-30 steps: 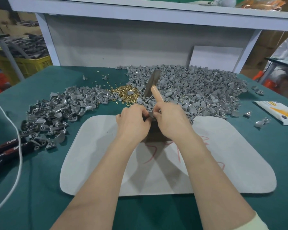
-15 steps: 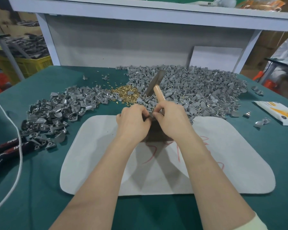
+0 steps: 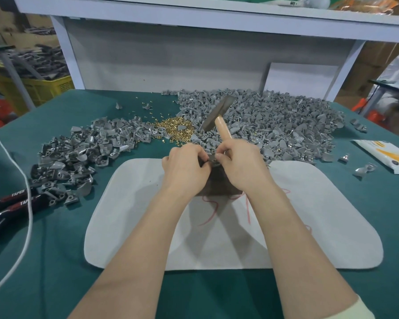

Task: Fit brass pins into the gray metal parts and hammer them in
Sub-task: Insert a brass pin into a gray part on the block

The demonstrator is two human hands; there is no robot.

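Table: hands still pinch gray part (hammer drifted right).

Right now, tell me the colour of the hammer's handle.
The handle is light tan wood; head view shows it.

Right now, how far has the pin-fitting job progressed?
Perhaps done: the smaller gray metal heap at left. In hand: left hand and right hand pinch one gray part; the right also holds the wooden-handled hammer. Left: the large gray pile, loose brass pins.

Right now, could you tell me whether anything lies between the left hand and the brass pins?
Nothing visible does. Only green tablecloth separates the left hand, pinching a small gray metal part, from the heap of small brass pins.
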